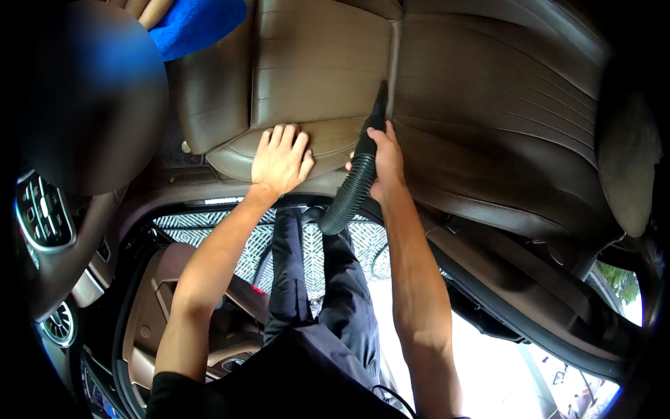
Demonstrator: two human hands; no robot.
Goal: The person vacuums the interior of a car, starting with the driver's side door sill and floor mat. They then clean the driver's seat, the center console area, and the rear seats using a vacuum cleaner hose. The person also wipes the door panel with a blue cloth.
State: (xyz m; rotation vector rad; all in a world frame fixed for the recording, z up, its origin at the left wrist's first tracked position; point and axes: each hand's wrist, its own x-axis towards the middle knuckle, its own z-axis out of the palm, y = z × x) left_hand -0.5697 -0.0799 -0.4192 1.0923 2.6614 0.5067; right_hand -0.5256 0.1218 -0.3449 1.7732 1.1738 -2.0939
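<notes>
My right hand (386, 157) grips a black vacuum hose with a crevice nozzle (370, 139). The nozzle's narrow tip lies at the seam between the brown leather seat cushion (322, 68) and the seat backrest (471, 89). From my hand the ribbed hose bends down toward my legs. My left hand (280, 157) rests palm down on the cushion's side bolster, fingers slightly apart, holding nothing.
The steering wheel (49, 277) and a round air vent (58, 324) are at the left. Another person's hand (152, 10) is beside a blue cloth (196, 26) at the upper left. An open door (152, 314) and the door sill (230, 200) lie near my legs.
</notes>
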